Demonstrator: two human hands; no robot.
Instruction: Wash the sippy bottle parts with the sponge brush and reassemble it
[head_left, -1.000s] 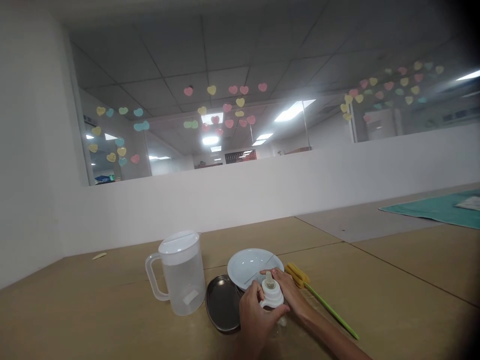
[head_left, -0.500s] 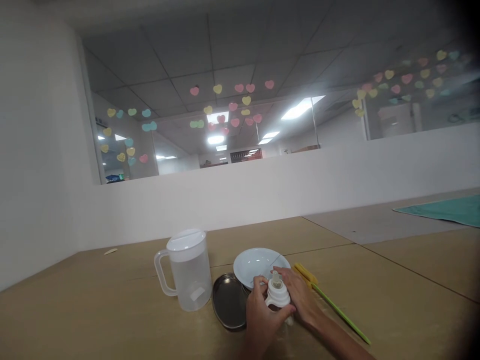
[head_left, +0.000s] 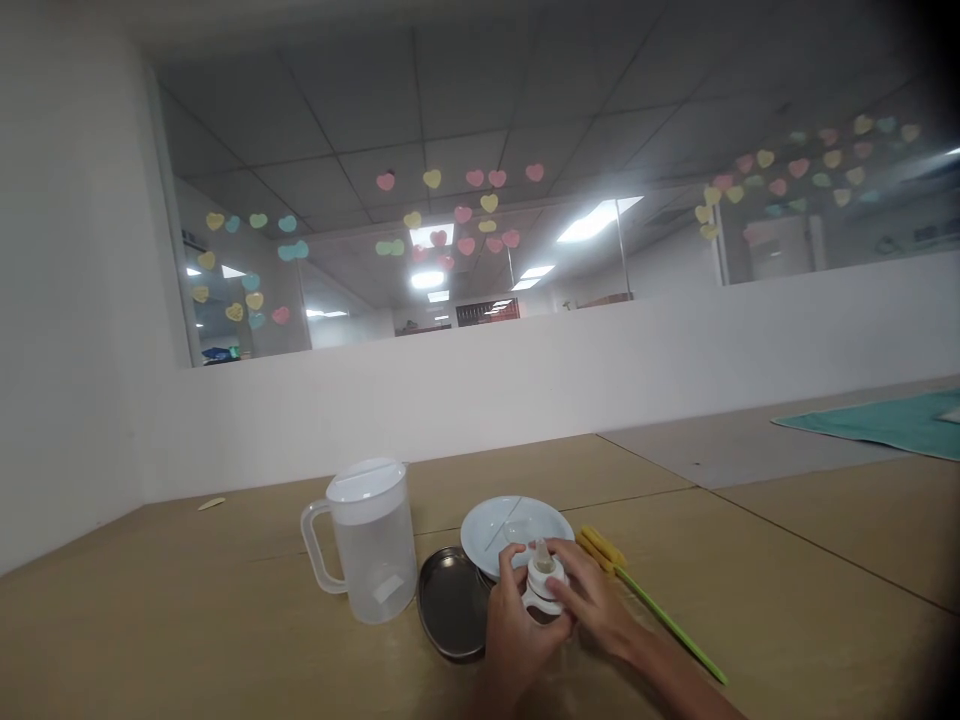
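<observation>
A baby bottle top (head_left: 545, 583), with a clear teat standing up from a white collar and a white handle at its side, is held upright between my two hands. My left hand (head_left: 517, 620) wraps round its left side and underside. From the right, my right hand (head_left: 596, 600) closes on the collar, thumb across the front just below the teat. Whether a bottle body sits underneath is hidden by my hands. Just behind them is a pale blue bowl (head_left: 480, 530) with a thin clear stick and a round clear piece in it.
To the left stands a clear lidded pitcher (head_left: 373, 560). An oval metal tray (head_left: 452, 605) lies between pitcher and left hand, partly under the bowl. A yellow-headed brush (head_left: 667, 615) with green handle lies right. A teal cloth (head_left: 877, 425) is far right, a small flat piece (head_left: 211, 504) far left.
My right hand's thumb has come up onto the front of the collar, closing the grip there. The stick in the bowl shows at a different slant. The view has shifted slightly.
</observation>
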